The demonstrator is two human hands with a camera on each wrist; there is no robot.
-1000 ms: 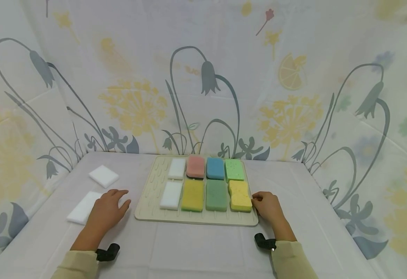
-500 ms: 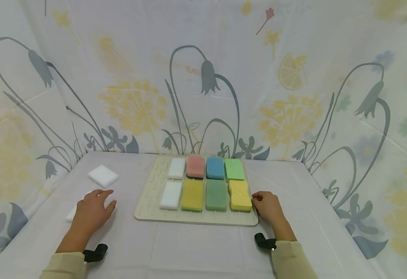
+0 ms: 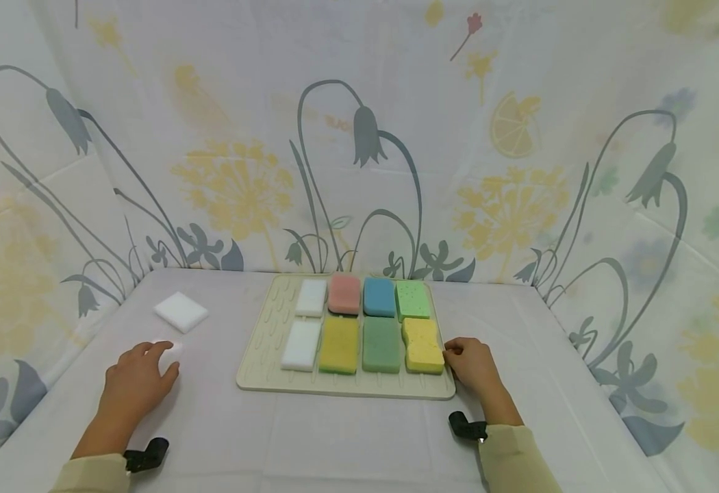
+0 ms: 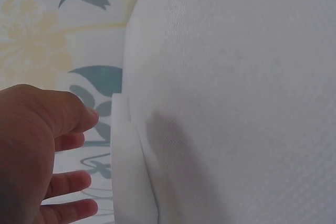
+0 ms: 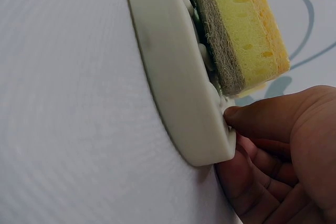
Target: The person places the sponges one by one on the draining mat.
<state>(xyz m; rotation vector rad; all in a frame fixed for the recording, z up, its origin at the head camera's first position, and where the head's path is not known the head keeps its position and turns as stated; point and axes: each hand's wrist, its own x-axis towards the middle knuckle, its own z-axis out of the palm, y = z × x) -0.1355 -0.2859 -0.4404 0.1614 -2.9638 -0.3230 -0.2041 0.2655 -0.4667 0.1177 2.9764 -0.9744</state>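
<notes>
My left hand [image 3: 131, 380] hovers over a white sponge block [image 4: 128, 171] on the left of the table, fingers spread and relaxed. In the left wrist view a gap shows between the fingers and that block; from the head view the hand hides most of it. My right hand [image 3: 472, 364] pinches the right edge of a cream ridged tray [image 3: 255, 363], thumb on its rim and a curled finger beneath. Right beside the thumb lies a yellow sponge with a grey scouring layer [image 5: 241, 35].
Two rows of sponges fill most of the tray, among them a pink one [image 3: 344, 293], a blue one [image 3: 379, 296] and an olive-yellow one [image 3: 338, 344]. Another white block [image 3: 181, 311] lies at the back left. A patterned cloth wall [image 3: 359, 205] encloses the table.
My left hand has moved left, away from the tray and over the nearer white block, covering more of it. The right hand has kept its hold on the tray's edge.
</notes>
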